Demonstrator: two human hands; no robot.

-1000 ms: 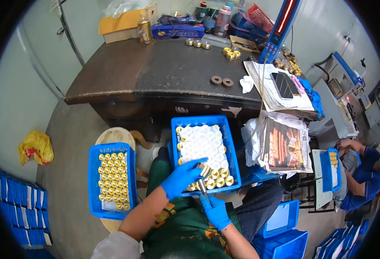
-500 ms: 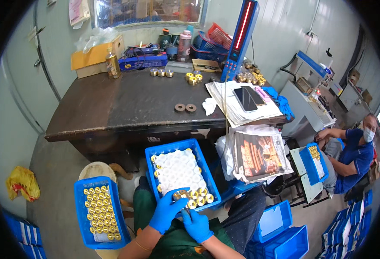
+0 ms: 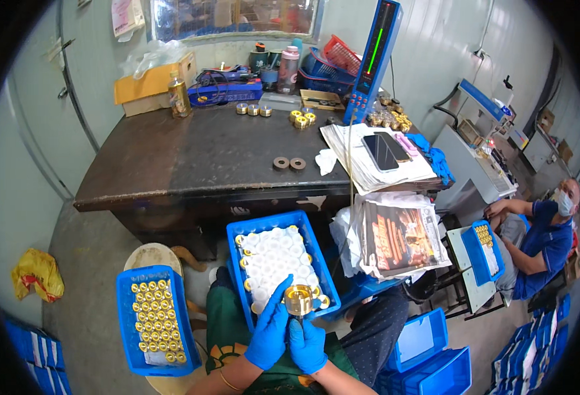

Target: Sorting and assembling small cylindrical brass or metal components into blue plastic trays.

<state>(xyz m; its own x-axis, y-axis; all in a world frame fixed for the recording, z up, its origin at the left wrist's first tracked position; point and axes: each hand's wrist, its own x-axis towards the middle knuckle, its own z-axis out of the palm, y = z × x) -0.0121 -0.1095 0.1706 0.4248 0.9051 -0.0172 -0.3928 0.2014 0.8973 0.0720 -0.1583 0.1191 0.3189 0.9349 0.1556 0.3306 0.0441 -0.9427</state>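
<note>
The blue-gloved left hand (image 3: 270, 334) pinches a shiny gold-coloured metal ring (image 3: 298, 301) over the near edge of a blue plastic crate (image 3: 321, 266); the blue-gloved right hand (image 3: 307, 343) sits just below, its grip hidden. A slack pinch could drop the ring, scratching round gold-coloured pieces (image 3: 324, 301).

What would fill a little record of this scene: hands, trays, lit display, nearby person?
Left hand: blue-gloved, fingers against the left side of a brass ring
Right hand: blue-gloved, just below the ring
Front tray: blue; bumpy white layer, brass pieces at its edges
Left tray: blue; rows of brass parts; on a stool
Display column: blue, green line lit
Nearby person: at right, masked, beside another blue tray
</note>
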